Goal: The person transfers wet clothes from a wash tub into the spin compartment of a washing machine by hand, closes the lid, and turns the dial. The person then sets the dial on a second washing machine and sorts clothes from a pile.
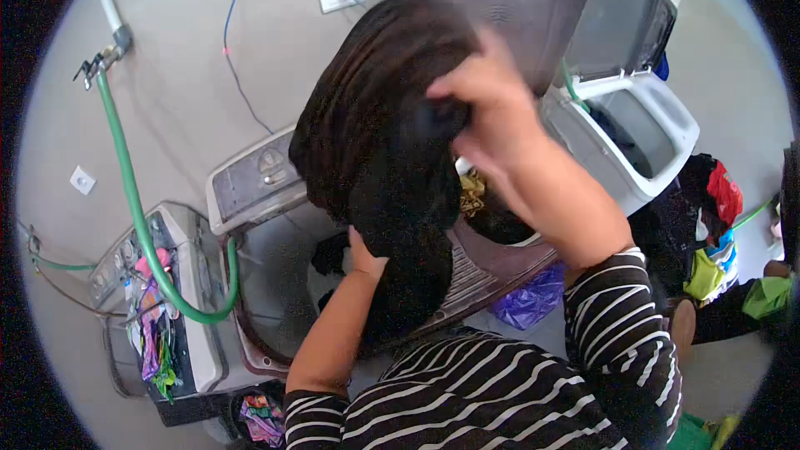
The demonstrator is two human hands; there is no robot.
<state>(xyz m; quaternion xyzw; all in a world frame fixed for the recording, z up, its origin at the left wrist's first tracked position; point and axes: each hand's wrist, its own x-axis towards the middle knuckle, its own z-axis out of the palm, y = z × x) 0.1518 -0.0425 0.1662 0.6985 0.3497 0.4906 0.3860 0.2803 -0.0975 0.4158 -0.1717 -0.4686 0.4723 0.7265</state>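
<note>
A large dark garment (pixel 375 125) hangs bunched between my two hands, above an open twin-tub washing machine (pixel 279 283). My right hand (pixel 487 100), blurred by motion, grips the upper right part of the cloth. Lower down, my left hand (pixel 364 257) is closed on its left edge. Part of the cloth hides the middle of the machine. More dark cloth (pixel 331 255) shows inside the left tub. In the round opening on the right lie dark and yellowish clothes (pixel 472 193).
A green hose (pixel 125 158) runs from a wall tap (pixel 98 62) into the left tub. Another open washer (pixel 658 125) stands at the right, beside piled clothes (pixel 708 275). A purple plastic bag (pixel 529 298) lies below. Colourful items sit on a machine (pixel 187 283) at the left.
</note>
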